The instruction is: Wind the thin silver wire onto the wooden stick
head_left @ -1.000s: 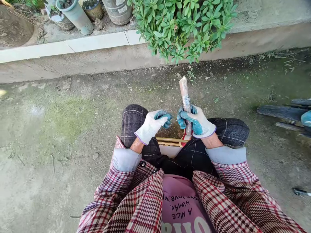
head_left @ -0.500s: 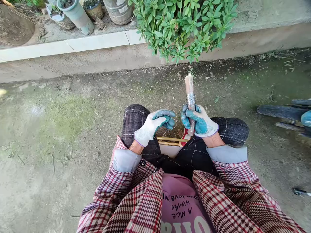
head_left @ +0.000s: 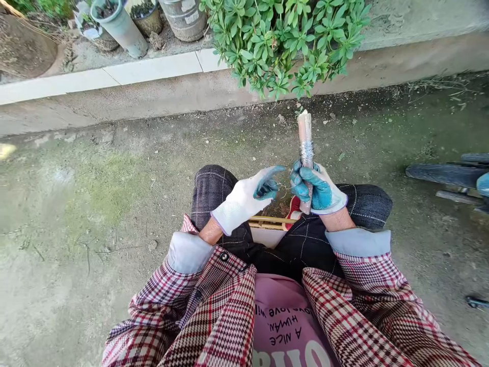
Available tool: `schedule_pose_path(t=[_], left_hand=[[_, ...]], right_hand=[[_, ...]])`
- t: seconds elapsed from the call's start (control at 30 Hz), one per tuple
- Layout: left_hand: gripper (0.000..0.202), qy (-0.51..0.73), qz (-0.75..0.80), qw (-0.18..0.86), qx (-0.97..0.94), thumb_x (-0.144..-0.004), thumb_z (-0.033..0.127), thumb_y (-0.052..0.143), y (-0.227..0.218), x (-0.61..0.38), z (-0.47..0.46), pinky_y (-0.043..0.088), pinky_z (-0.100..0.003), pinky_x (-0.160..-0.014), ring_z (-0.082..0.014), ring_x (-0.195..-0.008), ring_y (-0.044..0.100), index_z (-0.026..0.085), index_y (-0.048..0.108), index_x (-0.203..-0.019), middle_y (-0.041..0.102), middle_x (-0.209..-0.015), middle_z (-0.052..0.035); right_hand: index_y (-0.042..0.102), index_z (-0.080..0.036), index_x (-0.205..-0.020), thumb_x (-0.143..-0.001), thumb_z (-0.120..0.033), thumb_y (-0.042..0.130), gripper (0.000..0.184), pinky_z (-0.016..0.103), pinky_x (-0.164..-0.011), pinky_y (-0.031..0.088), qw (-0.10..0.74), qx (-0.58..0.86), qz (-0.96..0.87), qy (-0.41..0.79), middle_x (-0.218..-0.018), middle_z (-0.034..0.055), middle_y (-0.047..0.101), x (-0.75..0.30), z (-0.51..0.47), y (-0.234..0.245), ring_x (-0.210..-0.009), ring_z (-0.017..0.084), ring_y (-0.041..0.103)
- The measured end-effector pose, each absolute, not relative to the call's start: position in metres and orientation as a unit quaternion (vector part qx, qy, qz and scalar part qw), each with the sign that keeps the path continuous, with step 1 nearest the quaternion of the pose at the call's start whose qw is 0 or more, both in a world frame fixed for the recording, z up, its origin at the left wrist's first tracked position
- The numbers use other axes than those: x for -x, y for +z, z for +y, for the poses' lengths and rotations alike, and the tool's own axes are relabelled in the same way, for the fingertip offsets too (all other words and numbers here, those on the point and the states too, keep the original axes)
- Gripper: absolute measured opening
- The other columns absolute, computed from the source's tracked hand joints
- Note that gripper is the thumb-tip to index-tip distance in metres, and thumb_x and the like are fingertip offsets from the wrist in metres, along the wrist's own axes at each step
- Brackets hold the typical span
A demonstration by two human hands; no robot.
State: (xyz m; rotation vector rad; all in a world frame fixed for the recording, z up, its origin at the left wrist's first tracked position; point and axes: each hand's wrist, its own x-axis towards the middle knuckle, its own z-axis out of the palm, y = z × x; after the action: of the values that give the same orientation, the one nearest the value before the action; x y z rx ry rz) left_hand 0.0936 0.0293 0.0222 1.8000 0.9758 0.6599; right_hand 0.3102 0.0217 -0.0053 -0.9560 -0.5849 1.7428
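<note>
In the head view my right hand [head_left: 319, 189], in a white glove with a teal coated palm, is closed round a pale wooden stick [head_left: 304, 127]. The stick stands nearly upright, and silvery wire [head_left: 306, 151] is wound in a band about its middle. My left hand [head_left: 252, 193], gloved alike, is to the left of the stick and apart from it. Its forefinger reaches out while the other fingers curl in. A thin strand [head_left: 282, 189] of wire loops between the two hands; the exact grip on it is partly hidden.
A leafy green bush [head_left: 282, 46] overhangs a low concrete ledge [head_left: 153, 97] ahead. Several plant pots [head_left: 124, 30] stand on the ledge at left. A dark slatted object [head_left: 443, 176] is at right. Below my hands are a yellowish rail [head_left: 267, 220] and a red shoe [head_left: 293, 211].
The stick and my right hand have shifted slightly right. My left hand has also moved right and its forefinger has straightened and lifted away from the curled fingers.
</note>
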Motion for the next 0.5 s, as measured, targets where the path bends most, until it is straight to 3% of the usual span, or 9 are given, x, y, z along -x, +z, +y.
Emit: schedule_pose_path(t=[0.1,0.2,0.4,0.5], left_hand=[[0.047,0.242,0.403,0.280,-0.837,-0.093,0.023,0.058,0.018,-0.086,0.031,0.056,-0.032,-0.094,-0.0190,-0.104,0.070,0.022,0.057,-0.140,0.071,-0.120,-0.0085],[0.037,0.239,0.386,0.167,-0.875,-0.099,0.025,0.053,0.012,-0.079,0.033,0.056,-0.033,-0.096,-0.0200,-0.111,0.068,0.022,0.060,-0.135,0.069,-0.124,-0.0092],[0.039,0.249,0.351,0.107,-0.896,-0.100,0.025,0.051,-0.004,-0.089,0.044,0.054,-0.039,-0.103,-0.0239,-0.126,0.061,0.021,0.056,-0.138,0.058,-0.144,-0.0139],[0.036,0.235,0.303,0.103,-0.918,-0.100,0.024,0.050,-0.008,-0.096,0.045,0.056,-0.037,-0.097,-0.0226,-0.116,0.066,0.018,0.058,-0.135,0.067,-0.132,-0.0138]], right_hand=[[0.062,-0.019,-0.091,-0.065,-0.036,0.088,0.039,0.018,-0.032,0.035,0.511,0.389,-0.226,0.732,-0.064,-0.0061,0.060,-0.312,0.022,-0.008,-0.040,0.005,0.044],[0.062,-0.019,-0.091,-0.065,-0.036,0.088,0.040,0.017,-0.032,0.034,0.507,0.378,-0.213,0.745,-0.064,-0.0064,0.059,-0.313,0.021,-0.009,-0.040,0.005,0.043],[0.064,-0.018,-0.091,-0.066,-0.034,0.089,0.038,0.016,-0.032,0.032,0.496,0.340,-0.202,0.773,-0.062,-0.0068,0.058,-0.311,0.019,-0.007,-0.039,0.003,0.037],[0.064,-0.017,-0.090,-0.067,-0.034,0.088,0.037,0.017,-0.032,0.032,0.492,0.340,-0.209,0.774,-0.062,-0.0066,0.058,-0.310,0.019,-0.008,-0.038,0.003,0.036]])
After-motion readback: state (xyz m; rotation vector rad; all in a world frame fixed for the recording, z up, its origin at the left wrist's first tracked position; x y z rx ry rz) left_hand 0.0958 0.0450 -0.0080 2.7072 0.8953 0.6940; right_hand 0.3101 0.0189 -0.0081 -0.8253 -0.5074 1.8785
